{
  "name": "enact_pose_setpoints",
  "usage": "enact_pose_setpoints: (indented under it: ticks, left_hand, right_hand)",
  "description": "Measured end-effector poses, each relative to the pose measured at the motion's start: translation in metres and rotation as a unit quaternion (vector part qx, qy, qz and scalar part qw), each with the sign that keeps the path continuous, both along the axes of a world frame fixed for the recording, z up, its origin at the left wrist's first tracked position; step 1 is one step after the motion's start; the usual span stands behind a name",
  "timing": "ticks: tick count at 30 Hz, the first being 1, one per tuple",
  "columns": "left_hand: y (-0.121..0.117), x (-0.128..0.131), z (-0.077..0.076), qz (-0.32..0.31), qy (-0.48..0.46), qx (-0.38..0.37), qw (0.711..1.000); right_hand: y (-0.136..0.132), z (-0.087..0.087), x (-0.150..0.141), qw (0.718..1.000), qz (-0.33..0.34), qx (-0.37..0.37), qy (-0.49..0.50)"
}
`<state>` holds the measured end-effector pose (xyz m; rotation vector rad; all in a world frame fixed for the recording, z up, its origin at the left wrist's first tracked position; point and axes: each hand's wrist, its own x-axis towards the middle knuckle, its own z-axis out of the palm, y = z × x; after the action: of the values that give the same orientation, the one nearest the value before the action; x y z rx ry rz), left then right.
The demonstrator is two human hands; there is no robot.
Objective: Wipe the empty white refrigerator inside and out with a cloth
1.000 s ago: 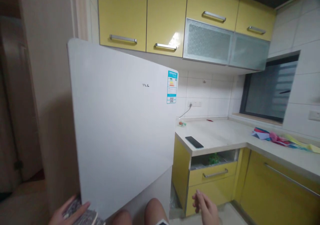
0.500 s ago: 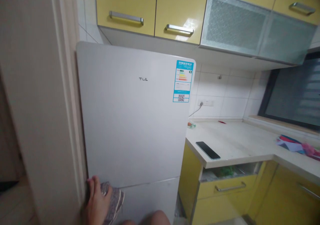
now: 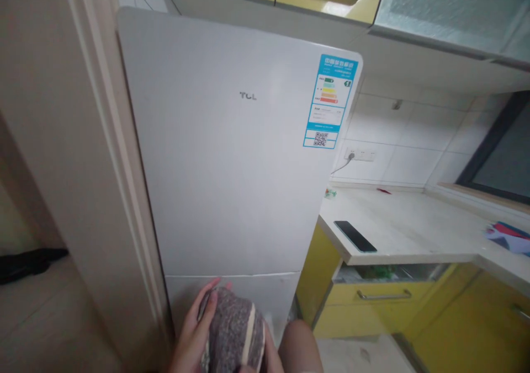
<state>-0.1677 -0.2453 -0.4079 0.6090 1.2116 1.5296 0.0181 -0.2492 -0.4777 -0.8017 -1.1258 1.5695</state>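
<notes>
The fridge (image 3: 232, 163) is the largest thing here. Its upper door sits level over the lower one with only a thin seam between, so it looks shut. To the right, the worktop (image 3: 409, 213) runs over a yellow drawer (image 3: 372, 301), which is also closed. What appears done is the shutting of the fridge; what is left unsettled is the grey-brown bundle (image 3: 232, 329), cloth or perhaps a small bag, which is held low before the lower door and not set down. The left hand (image 3: 194, 331) wraps its left side, fingers curled over the top, thumb across the front. The right hand (image 3: 272, 356) lies against its right side; most of its fingers are hidden, so I cannot tell how firmly they close. The phone (image 3: 355, 236) lies flat near the worktop's edge.

A second ago the upper door stood ajar, the left hand had the bundle further left, and the right hand was empty, well apart from it. Now both hands are at the bundle.
</notes>
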Motion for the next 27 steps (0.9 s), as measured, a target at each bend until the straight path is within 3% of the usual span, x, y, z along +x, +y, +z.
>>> enact_pose_setpoints:
  ticks: [2,4,6,9,11,13,17,20,22,25,27]
  left_hand:
    - [-0.005,0.017,0.022,-0.01,-0.034,0.021,0.999]
    - [-0.006,0.022,0.033,-0.016,-0.083,0.026,0.996]
    - [-0.006,0.024,0.028,-0.038,-0.132,0.008,0.99]
    - [-0.011,0.027,0.004,-0.079,-0.168,-0.024,0.982]
    - [-0.017,0.032,-0.01,-0.091,-0.175,-0.018,0.98]
    - [-0.023,0.036,-0.014,-0.091,-0.168,-0.007,0.982]
    - [-0.028,0.039,0.007,-0.091,-0.122,-0.011,0.988]
    - [-0.025,0.039,0.026,-0.054,-0.063,0.003,0.997]
    - [-0.021,0.04,0.031,-0.028,-0.006,0.02,0.999]
    - [-0.018,0.043,0.022,-0.021,0.068,0.019,0.997]
    - [-0.017,0.041,0.008,-0.013,0.102,-0.019,0.994]
  right_hand:
    - [-0.005,0.018,-0.01,0.999,-0.018,-0.021,0.037]
    - [0.0,0.038,-0.005,0.996,-0.084,-0.038,0.003]
    - [0.01,0.054,0.008,0.988,-0.145,-0.053,-0.024]
    - [0.022,0.063,0.025,0.985,-0.159,-0.069,-0.019]
    - [0.025,0.064,0.027,0.985,-0.159,-0.054,-0.028]
    - [0.023,0.062,0.022,0.984,-0.164,-0.023,-0.059]
    - [0.015,0.049,0.012,0.973,-0.159,0.067,-0.153]
    - [0.01,0.035,0.01,0.926,-0.261,0.154,-0.226]
    - [0.008,0.028,0.008,0.898,-0.285,0.238,-0.235]
    - [0.004,0.029,0.001,0.913,-0.174,0.312,-0.199]
    - [0.004,0.038,-0.001,0.943,-0.12,0.255,-0.177]
